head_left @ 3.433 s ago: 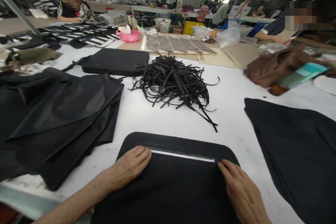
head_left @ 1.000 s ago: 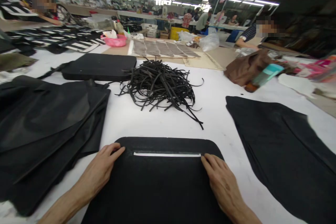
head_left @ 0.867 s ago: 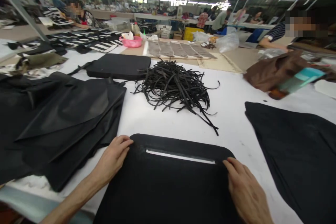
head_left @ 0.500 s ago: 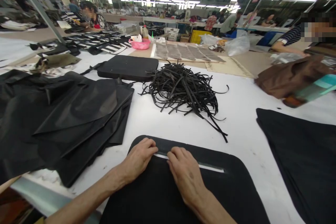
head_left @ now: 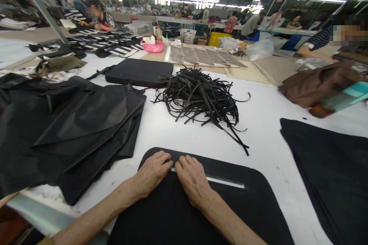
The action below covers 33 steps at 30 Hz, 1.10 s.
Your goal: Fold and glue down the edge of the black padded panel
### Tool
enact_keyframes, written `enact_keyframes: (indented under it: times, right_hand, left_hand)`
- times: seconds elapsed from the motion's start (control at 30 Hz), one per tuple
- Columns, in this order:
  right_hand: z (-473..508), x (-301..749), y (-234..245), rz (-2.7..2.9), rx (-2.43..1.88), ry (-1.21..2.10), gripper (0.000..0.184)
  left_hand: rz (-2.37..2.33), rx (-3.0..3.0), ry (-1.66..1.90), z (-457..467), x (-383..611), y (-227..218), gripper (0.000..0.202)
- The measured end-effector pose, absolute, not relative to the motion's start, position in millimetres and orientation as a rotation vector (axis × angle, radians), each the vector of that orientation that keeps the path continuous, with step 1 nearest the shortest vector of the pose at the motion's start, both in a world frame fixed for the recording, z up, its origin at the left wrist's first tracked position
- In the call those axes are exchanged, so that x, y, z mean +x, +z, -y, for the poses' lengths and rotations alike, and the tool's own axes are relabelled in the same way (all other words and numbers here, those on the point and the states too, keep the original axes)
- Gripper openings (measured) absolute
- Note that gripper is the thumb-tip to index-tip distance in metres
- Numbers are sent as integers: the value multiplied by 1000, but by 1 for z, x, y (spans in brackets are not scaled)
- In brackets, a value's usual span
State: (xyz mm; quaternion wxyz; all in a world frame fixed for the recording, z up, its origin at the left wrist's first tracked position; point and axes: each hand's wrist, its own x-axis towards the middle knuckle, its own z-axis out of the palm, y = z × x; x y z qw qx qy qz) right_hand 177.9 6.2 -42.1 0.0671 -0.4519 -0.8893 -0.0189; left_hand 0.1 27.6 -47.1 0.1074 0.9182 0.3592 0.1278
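A black fabric panel with rounded corners (head_left: 253, 206) lies on the white table right in front of me. A narrow pale slot (head_left: 225, 181) runs across it near its far edge. My left hand (head_left: 151, 173) and my right hand (head_left: 193, 179) rest side by side on the panel at the slot's left end. Their fingers are bent and press down on the slot's edge. Neither hand holds anything that I can see.
A heap of black strips (head_left: 201, 97) lies beyond the panel. Stacked black fabric sheets (head_left: 69, 126) fill the left, another black sheet (head_left: 330, 168) the right. A black pad (head_left: 138, 72) sits further back. Other people work at tables behind.
My right hand has slid left along the slot from its right end and now sits against my left hand. My left hand has moved back onto the slot's left end.
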Motion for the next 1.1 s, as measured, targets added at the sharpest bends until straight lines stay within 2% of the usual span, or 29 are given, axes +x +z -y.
enact_keyframes:
  times: [0.27,0.4,0.5,0.67,0.83,1.1]
  right_hand:
    - [-13,186,-42,2505,-1495,212,12]
    - [-9,188,-46,2407,-1496,189,3]
    - [-7,187,-50,2448,-1453,137,10]
    - [0,198,-53,2518,-1480,-21,5]
    - [12,227,-52,2405,-1607,28,14]
    - [21,264,-50,2257,-1698,174,14]
  left_hand:
    - [-1056,2733,434,-32,-1,-56,18]
    - [-1062,2720,478,-31,-1,-55,18]
    - [-1061,2716,553,-30,-1,-55,18]
    - [-1061,2714,641,-31,-2,-60,18]
    - [-1030,2695,591,-32,-4,-62,17]
    - [-1009,2740,592,-30,-3,-60,17]
